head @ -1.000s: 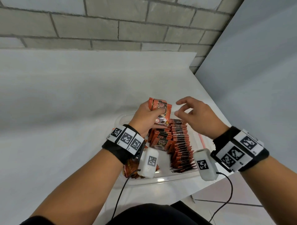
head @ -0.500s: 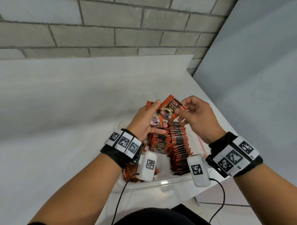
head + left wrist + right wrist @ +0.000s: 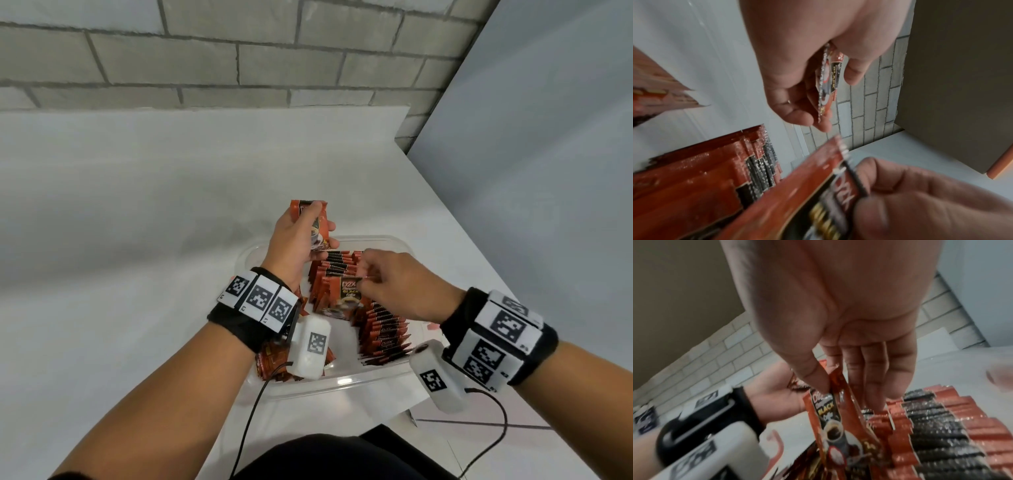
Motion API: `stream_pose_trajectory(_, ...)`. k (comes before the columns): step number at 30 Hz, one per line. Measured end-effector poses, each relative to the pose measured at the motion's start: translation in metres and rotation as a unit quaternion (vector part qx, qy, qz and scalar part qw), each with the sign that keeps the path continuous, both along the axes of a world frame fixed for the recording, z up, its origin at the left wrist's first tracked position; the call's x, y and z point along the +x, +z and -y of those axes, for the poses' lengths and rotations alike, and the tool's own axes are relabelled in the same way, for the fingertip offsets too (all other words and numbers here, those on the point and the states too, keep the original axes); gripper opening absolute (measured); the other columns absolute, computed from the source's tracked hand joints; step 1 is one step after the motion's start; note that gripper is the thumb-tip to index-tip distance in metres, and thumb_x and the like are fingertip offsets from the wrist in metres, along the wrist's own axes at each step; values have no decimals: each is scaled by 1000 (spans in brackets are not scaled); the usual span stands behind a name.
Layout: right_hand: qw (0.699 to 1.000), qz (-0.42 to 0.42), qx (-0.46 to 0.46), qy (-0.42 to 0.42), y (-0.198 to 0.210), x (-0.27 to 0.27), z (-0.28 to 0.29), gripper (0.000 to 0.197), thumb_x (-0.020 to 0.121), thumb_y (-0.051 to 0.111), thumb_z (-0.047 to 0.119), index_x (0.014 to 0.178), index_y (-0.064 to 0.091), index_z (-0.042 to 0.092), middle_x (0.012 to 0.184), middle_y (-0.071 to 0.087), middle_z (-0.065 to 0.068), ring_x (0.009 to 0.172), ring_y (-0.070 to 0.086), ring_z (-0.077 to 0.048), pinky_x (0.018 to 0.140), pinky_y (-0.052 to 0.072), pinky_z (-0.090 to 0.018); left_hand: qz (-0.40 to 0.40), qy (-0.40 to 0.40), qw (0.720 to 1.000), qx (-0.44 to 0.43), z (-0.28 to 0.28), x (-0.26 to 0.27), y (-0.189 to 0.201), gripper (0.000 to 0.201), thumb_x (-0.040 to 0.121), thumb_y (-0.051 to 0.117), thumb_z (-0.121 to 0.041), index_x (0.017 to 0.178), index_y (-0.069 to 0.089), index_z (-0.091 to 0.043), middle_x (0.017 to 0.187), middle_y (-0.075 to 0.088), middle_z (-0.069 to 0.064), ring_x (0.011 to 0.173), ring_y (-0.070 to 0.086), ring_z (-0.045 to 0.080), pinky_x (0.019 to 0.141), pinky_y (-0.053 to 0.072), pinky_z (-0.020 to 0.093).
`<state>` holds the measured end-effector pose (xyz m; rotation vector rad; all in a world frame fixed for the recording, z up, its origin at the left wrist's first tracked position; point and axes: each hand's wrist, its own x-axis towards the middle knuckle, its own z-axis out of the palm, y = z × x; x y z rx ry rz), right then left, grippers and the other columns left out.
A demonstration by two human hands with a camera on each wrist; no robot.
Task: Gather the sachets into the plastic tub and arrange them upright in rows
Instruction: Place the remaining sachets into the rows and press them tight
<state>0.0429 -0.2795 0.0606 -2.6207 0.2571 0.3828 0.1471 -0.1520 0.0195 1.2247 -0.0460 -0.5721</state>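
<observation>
Sachets (image 3: pixel 383 334) stand in rows inside the tub (image 3: pixel 342 385). Left hand (image 3: pixel 294 245) grips a small stack (image 3: pixel 317 228) above it — right hand (image 3: pixel 394 284) pinches one sachet (image 3: pixel 346 296).

Head view: looks forward and down from above the person's forearms, taking in the white table (image 3: pixel 137 240), the clear plastic tub (image 3: pixel 342 385) at its near right corner, and the grey brick wall (image 3: pixel 205 51) beyond.

Left wrist view: very close, along the left hand (image 3: pixel 807 65) toward the brick wall; blurred in the foreground.

Right wrist view: very close, along the right hand (image 3: pixel 838 321), down onto the rows of orange-and-black sachets (image 3: pixel 941 426).

Shared: all three views show both hands and the sachet rows.
</observation>
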Motion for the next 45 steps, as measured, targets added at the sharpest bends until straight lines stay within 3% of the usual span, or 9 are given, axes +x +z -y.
stream_pose_trajectory(2, 999, -3, -26, 36, -4, 2, -5, 5, 88, 61, 16, 86, 57, 17, 83, 57, 5, 69, 50, -6, 59, 35, -13, -1, -2, 1000, -3, 0, -1, 1, 25, 99, 48, -32, 111, 57, -12, 88, 66, 8, 64, 65, 17, 57, 47, 28)
stream_pose_trajectory(4, 998, -7, -40, 49, -7, 6, -9, 7, 86, 65, 16, 82, 59, 18, 80, 50, 10, 77, 50, -10, 65, 37, -18, 0, -3, 1000, 0, 0, -1, 3, 24, 98, 49, -32, 109, 57, -13, 88, 66, 8, 64, 65, 17, 57, 47, 28)
stream_pose_trajectory(7, 998, -17, -47, 48, -8, 11, -12, 7, 86, 66, 18, 82, 61, 18, 72, 45, 16, 68, 45, -2, 59, 32, -11, 1, -7, 1000, 2, -1, -1, 4, 23, 98, 50, -33, 107, 57, -13, 89, 66, 8, 65, 65, 18, 58, 47, 28)
stream_pose_trajectory(15, 995, -58, -43, 67, -13, 17, -16, 6, 86, 68, 16, 84, 63, 19, 66, 48, 18, 60, 45, 0, 58, 35, -14, 12, -15, 1000, 2, -3, -2, 4, 29, 98, 49, -32, 115, 57, -10, 89, 67, 7, 64, 66, 16, 59, 47, 28)
stream_pose_trajectory(21, 977, -98, -152, 109, -18, 21, -19, 11, 85, 64, 15, 80, 55, 21, 82, 58, 4, 80, 57, -17, 68, 45, -27, 11, -18, 1000, 2, -3, -3, 5, 31, 98, 50, -30, 117, 57, -7, 87, 66, 7, 62, 65, 15, 56, 46, 26)
stream_pose_trajectory(23, 969, -107, -185, 127, -17, 23, -21, 2, 86, 60, 14, 85, 60, 13, 87, 63, -2, 83, 59, -21, 66, 46, -30, 12, -19, 1000, 2, -3, -3, 5, 30, 97, 51, -30, 117, 57, -7, 87, 66, 7, 62, 65, 15, 57, 46, 27)
stream_pose_trajectory(25, 961, -120, -203, 142, -17, 23, -24, 7, 86, 58, 12, 89, 63, 8, 87, 65, -7, 82, 61, -24, 65, 48, -32, 11, -20, 1000, 1, -3, -3, 6, 30, 97, 51, -29, 117, 57, -7, 86, 66, 7, 61, 65, 15, 56, 46, 28)
stream_pose_trajectory(32, 949, -107, -252, 156, -17, 25, -27, 6, 85, 56, 11, 79, 54, 12, 74, 52, -3, 71, 52, -22, 52, 38, -27, 15, -26, 1000, 2, -4, -3, 7, 28, 97, 51, -29, 116, 57, -8, 86, 66, 7, 61, 65, 15, 55, 46, 27)
stream_pose_trajectory(45, 948, -111, -258, 149, -19, 23, -23, 8, 87, 60, 19, 89, 59, 11, 92, 64, -7, 83, 61, -24, 64, 47, -31, 16, -35, 999, -2, -3, -3, 4, 17, 97, 52, -28, 107, 58, -16, 88, 66, 8, 63, 66, 16, 56, 46, 29)
